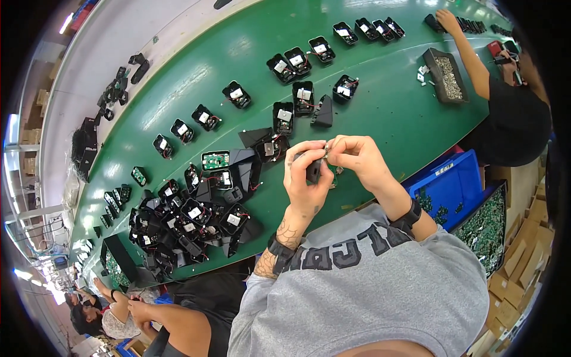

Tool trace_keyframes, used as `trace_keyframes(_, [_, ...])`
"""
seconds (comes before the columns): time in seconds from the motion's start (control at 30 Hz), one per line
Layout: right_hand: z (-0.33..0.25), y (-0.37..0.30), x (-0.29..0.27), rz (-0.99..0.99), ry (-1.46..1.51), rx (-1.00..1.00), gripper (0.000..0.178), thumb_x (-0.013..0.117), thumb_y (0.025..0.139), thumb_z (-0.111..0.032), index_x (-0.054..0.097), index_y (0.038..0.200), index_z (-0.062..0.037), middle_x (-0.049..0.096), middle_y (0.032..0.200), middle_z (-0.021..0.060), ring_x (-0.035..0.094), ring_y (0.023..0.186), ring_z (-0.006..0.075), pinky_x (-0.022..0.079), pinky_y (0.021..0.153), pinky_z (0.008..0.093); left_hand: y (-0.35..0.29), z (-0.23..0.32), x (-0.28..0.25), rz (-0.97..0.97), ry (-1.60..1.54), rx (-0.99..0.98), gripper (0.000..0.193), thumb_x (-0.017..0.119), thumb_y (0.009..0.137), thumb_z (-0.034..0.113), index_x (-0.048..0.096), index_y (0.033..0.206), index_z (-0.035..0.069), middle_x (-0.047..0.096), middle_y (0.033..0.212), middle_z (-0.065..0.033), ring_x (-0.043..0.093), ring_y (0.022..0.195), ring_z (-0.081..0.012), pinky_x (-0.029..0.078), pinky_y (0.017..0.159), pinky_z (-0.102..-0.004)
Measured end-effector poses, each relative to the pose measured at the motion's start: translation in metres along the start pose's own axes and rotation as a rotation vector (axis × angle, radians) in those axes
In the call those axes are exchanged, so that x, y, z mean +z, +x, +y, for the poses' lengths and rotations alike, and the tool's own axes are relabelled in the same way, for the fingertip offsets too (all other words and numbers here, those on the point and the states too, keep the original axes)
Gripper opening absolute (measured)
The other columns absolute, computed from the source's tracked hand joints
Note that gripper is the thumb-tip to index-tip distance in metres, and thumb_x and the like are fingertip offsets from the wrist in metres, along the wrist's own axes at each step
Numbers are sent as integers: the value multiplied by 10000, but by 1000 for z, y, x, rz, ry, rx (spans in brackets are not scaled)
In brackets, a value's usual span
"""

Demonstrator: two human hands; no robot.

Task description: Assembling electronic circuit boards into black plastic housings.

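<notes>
Gripping a small black housing between thumb and fingers, the left hand holds it over the near side of the green worktable, while the right hand's thumb and forefinger meet at its upper end (whether they grasp a separate part, I cannot tell). A heap of open black casings lies to the left.

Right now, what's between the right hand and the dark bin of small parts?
Head view: mostly bare green tabletop from right hand to bin; small white pieces lie beside the bin.
</notes>
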State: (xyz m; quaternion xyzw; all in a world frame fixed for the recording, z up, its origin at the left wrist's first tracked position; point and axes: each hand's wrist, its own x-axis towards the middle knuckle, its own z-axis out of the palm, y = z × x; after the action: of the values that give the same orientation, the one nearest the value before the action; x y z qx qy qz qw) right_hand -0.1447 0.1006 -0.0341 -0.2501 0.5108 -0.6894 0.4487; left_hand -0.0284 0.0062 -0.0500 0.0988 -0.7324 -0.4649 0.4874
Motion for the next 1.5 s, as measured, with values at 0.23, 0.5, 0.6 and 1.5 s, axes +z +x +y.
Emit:
trace_keyframes(0.23, [-4,3,-10,-12,-76,116,88,712,787,45,640,813,2,630,844,42,614,767,123,504,679,238,-5,-1,1,6,-41,-76,368,644,733,-86,542,1070,23,602,1048,-168,608,972,-291,503,849,-385])
trace_keyframes(0.5, [-17,5,-12,-53,-666,-432,296,816,707,-124,619,922,-71,611,1045,51,580,1071,212,478,885,374,-1,20,0,76,-497,-767,532,572,850,-52,336,1304,95,496,1170,-108,599,959,-186,606,693,-320])
trace_keyframes(0.6, [-40,3,-20,-368,-860,-744,367,832,689,-214,642,985,-111,572,1245,57,475,1230,293,401,991,442,-1,6,-15,27,-722,-1039,562,582,852,-43,319,1312,144,517,1137,-103,615,967,-205,627,671,-376])
trace_keyframes(1.5, [-27,-3,-12,-66,-1209,-823,462,811,602,-149,693,1048,-174,609,1225,33,530,1187,299,371,1049,556,20,25,-5,-143,-976,-970,641,428,925,47,183,1509,143,502,1298,-155,565,1148,-234,555,904,-389])
